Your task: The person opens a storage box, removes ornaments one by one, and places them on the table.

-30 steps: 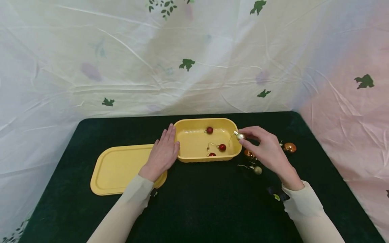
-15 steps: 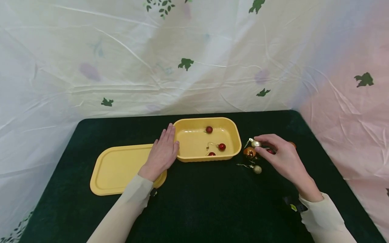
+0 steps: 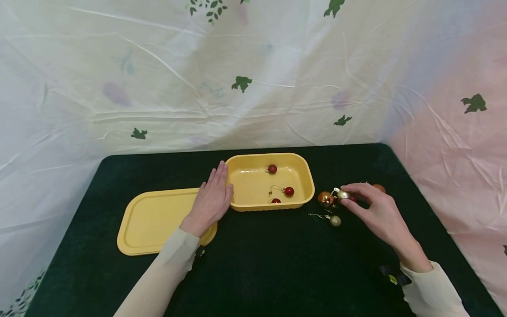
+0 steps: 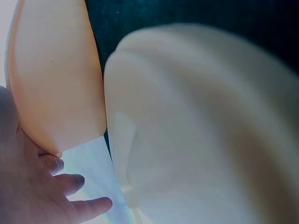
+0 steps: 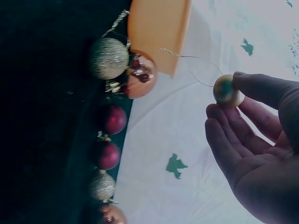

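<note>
Beside the yellow box (image 3: pixel 271 181), the right hand (image 3: pixel 374 211) pinches a small gold bauble (image 3: pixel 342 195); pinched so lightly, it might slip and roll away. The left hand (image 3: pixel 210 199) lies flat, fingers straight, against the box.

Yellow tub (image 3: pixel 305 185): open, on dark green table (image 3: pixel 257 264). Inside the tub: three small red baubles (image 3: pixel 289 191), one toward its far wall, two toward its near wall. Yellow lid (image 3: pixel 150 220): flat on the table, left of the tub. Left hand (image 3: pixel 210 200): fingers straight, resting against the tub's left end, heel on the lid. Right hand (image 3: pixel 376 211): right of the tub, pinching a silver bauble (image 3: pixel 342 195) just beside a copper bauble (image 3: pixel 325 199). Gold bauble (image 3: pixel 335 220): nearer than the copper one, lying apart.
</note>
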Action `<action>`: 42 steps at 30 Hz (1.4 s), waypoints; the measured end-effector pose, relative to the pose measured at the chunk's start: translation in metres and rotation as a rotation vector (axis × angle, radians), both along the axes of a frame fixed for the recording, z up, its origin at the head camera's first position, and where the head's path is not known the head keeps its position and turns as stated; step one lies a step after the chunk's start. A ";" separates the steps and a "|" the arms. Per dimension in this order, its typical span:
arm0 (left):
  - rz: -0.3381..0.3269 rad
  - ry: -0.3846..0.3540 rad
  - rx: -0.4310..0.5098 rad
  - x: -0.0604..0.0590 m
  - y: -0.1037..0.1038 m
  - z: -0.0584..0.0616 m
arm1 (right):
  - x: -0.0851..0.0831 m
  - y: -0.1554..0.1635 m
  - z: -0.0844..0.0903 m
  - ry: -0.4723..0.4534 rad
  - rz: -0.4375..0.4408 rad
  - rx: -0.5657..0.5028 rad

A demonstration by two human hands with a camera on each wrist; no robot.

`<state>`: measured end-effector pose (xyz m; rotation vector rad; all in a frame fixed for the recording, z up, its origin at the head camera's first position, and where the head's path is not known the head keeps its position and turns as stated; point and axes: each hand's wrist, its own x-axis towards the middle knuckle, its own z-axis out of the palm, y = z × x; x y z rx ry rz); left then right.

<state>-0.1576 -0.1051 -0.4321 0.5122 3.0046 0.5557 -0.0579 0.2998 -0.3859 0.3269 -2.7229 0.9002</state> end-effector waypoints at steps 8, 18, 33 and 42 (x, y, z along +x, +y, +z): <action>0.006 0.001 0.003 0.001 0.000 0.000 | 0.005 0.008 -0.011 -0.038 -0.042 0.025; 0.003 0.004 0.006 0.001 0.001 -0.001 | 0.013 0.019 -0.029 -0.051 -0.065 0.063; 0.000 0.000 0.001 0.000 0.001 -0.001 | 0.015 0.033 -0.050 -0.178 -0.047 0.067; -0.001 0.001 0.000 0.000 0.000 0.000 | 0.011 0.037 -0.053 -0.225 -0.050 0.086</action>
